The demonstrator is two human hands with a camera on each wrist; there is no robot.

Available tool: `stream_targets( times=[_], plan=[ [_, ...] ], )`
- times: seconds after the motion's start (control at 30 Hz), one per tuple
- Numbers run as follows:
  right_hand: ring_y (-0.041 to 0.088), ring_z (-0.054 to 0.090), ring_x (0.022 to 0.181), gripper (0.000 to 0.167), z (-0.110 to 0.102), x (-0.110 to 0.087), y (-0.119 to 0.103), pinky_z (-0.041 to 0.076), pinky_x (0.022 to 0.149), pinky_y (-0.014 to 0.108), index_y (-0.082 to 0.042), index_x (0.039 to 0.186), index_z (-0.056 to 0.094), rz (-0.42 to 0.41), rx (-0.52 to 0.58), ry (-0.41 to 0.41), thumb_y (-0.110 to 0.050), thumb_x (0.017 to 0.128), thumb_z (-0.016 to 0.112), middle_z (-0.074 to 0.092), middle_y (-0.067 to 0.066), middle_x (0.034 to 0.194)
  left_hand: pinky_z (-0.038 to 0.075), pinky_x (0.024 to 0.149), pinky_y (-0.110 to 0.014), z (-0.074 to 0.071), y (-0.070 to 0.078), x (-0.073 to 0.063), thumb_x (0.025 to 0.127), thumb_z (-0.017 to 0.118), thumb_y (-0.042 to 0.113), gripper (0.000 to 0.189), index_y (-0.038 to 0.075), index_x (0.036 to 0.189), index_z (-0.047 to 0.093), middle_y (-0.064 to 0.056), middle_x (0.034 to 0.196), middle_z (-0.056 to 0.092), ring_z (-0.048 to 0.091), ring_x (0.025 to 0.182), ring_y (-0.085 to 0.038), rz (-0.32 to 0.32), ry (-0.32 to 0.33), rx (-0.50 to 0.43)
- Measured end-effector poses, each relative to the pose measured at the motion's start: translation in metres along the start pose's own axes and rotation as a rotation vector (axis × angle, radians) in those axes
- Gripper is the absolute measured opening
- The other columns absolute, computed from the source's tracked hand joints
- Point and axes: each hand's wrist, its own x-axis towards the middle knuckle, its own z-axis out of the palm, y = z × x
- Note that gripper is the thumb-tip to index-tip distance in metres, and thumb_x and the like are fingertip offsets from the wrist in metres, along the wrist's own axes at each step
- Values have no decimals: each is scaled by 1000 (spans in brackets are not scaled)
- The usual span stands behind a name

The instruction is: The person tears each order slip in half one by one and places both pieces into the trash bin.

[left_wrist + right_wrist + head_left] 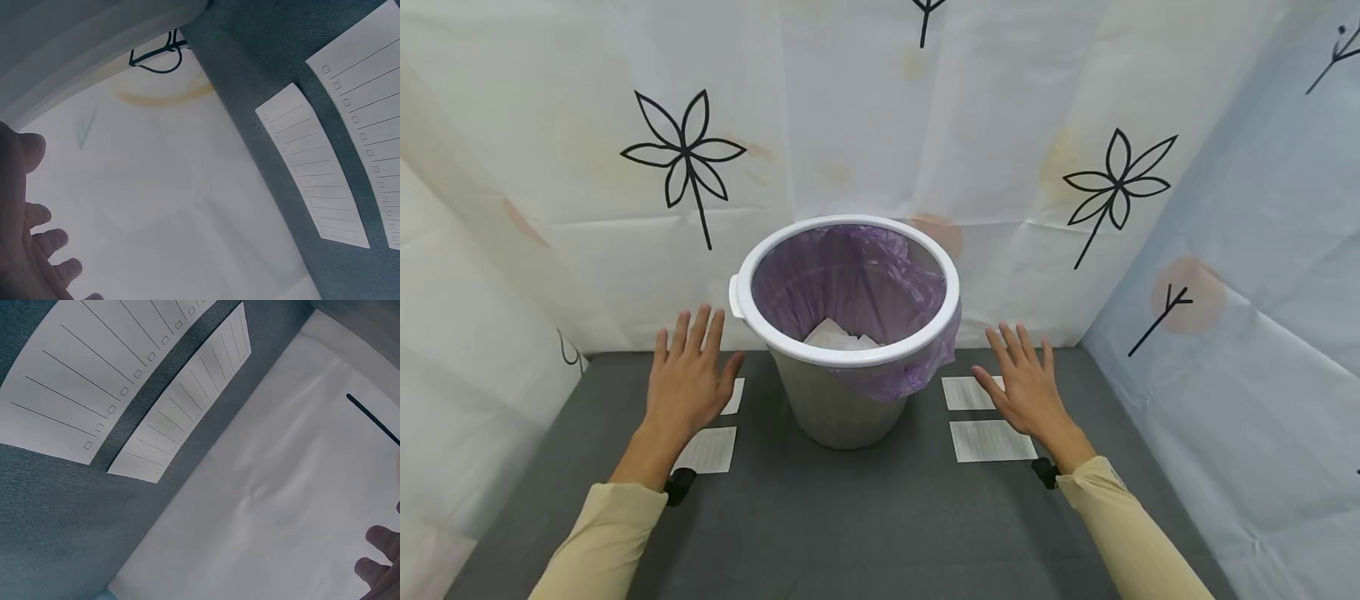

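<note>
A white trash can (842,421) with a purple liner bag (850,275) stands between the two hands. Crumpled-looking white paper (835,336) lies inside it. To its left, the left hand (688,383) is held above the table with fingers straight and spread, holding nothing. The right hand (1024,383) hovers on the other side, fingers likewise extended, holding nothing. Beneath the left hand are two lined paper sheets, the nearer sheet (707,450) and the farther sheet (315,169). Two more lie by the right hand: a nearer sheet (992,440) and a farther sheet (967,393), printed with lines and small checkboxes.
A dark grey cloth (865,525) covers the table. White sheeting (850,108) with black flower drawings hangs behind it, and more sheeting (1262,375) closes the right side. A thin dark cord (571,354) shows at the back left corner.
</note>
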Motion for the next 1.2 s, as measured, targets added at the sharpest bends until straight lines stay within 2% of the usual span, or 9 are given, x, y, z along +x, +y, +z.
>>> stream_targets(
  times=[0.1,0.2,0.4,0.47,0.6,0.73,0.93,1.1,1.2],
  plan=[
    [44,24,147,69,1,-3,0,11,113,70,-5,156,36,-10,19,31,-48,105,50,35,22,158,21,114,-65,5,1,-4,102,58,31,66,-4,153,36,-28,156,36,29,144,-48,19,77,-11],
    [45,37,138,64,2,-8,-2,23,108,69,-3,152,42,-20,42,70,-41,103,57,44,25,148,36,102,-67,9,1,-9,98,64,26,59,-7,144,47,-31,142,49,44,130,-51,36,159,-31],
    [46,56,110,49,1,-15,-7,44,89,63,4,132,59,-33,46,147,-27,95,69,61,24,121,47,81,-64,13,2,-19,91,71,13,37,-9,119,63,-29,114,63,57,106,-51,45,237,-101],
    [42,60,101,40,2,-18,-9,49,82,58,4,122,64,-34,41,147,-23,93,71,64,21,111,49,77,-63,13,3,-23,89,71,11,30,-8,111,66,-27,108,65,59,101,-50,38,236,-110],
    [33,62,87,26,5,-25,-12,53,70,50,1,109,69,-22,35,114,-18,92,73,67,14,96,52,71,-61,16,4,-31,90,69,12,24,-6,107,69,-24,103,67,61,97,-45,-3,187,-131],
    [30,63,84,20,10,-32,-20,54,68,48,-2,104,70,5,66,92,-15,90,75,68,11,91,53,65,-59,20,7,-41,91,69,13,23,-4,107,70,-19,99,68,63,90,-40,-45,149,-187],
    [24,66,81,15,22,-44,-41,54,66,44,-5,99,72,8,159,106,-11,87,78,68,5,85,51,58,-48,27,7,-59,88,73,10,20,-1,105,72,-14,90,69,64,76,-33,-71,153,-250],
    [19,65,77,15,37,-55,-65,53,64,34,-5,98,73,-5,262,92,-8,85,80,68,1,85,50,60,-47,36,0,-77,85,75,9,21,-1,103,72,-13,87,68,64,75,-32,-96,161,-290],
    [16,65,76,15,46,-60,-81,53,65,29,-5,98,73,0,334,65,-8,85,80,69,-1,86,49,66,-51,42,-8,-88,85,76,9,23,-3,104,72,-14,88,68,64,80,-34,-142,149,-304]
  ],
)
